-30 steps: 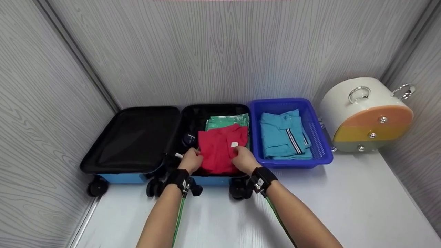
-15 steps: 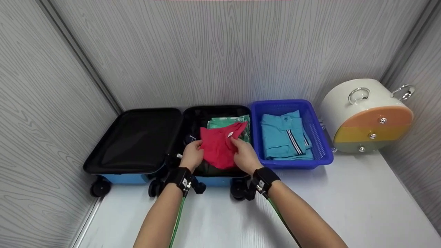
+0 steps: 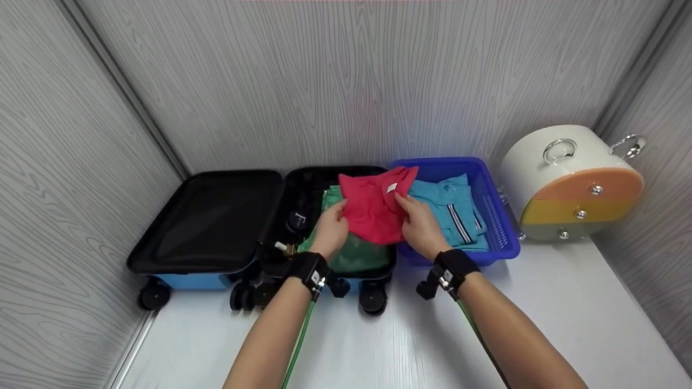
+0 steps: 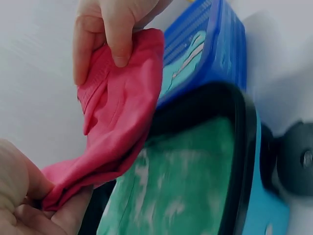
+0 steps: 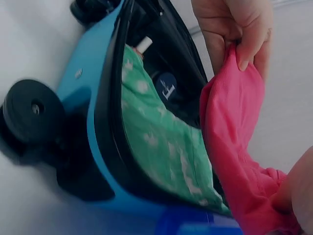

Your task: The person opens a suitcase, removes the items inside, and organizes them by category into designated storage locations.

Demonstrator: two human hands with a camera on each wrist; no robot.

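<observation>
Both hands hold a folded red garment (image 3: 373, 208) up over the right half of an open suitcase (image 3: 292, 183). My left hand (image 3: 331, 229) pinches its left edge between thumb and fingers. At its right side, my right hand (image 3: 421, 224) grips the cloth just below a small white tag (image 3: 392, 188). Under it, a green patterned garment (image 4: 181, 181) lies inside the suitcase. In the head view the red garment overlaps the near left part of a blue basket (image 3: 503, 232), where folded turquoise clothing (image 3: 438, 205) lies.
The suitcase's other half, a black shell (image 3: 216, 221), lies open at the left. A dark round item (image 5: 167, 87) with a letter F and a white-capped item (image 5: 144, 45) sit beside the green garment. A rounded drawer box (image 3: 578, 183) with ring handles stands far right.
The red garment was lying in the suitcase. Both hands have lifted it and carried it up and to the right, uncovering more of the green garment.
</observation>
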